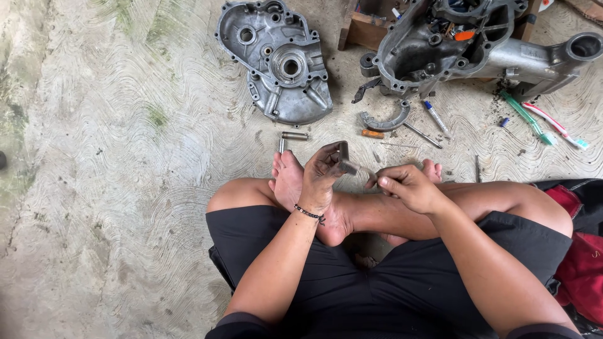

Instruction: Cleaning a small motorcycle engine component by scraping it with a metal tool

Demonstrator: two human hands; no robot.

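I sit cross-legged on a concrete floor. My left hand [320,176], with a dark bead bracelet on the wrist, grips a short metal shaft [347,165] with a pin sticking up from it. My right hand [407,186] pinches the shaft's other end, where a small strip of something pale is pressed against the metal. Both hands hover above my bare feet. Two loose metal pins [290,139] lie on the floor just beyond my toes.
An aluminium engine cover [276,59] lies ahead on the floor. A larger engine casing [477,47] rests on a wooden block at the upper right. Near it lie a curved metal shoe [386,119], a screwdriver [433,117] and two toothbrushes [543,124]. Red cloth [581,251] lies at right.
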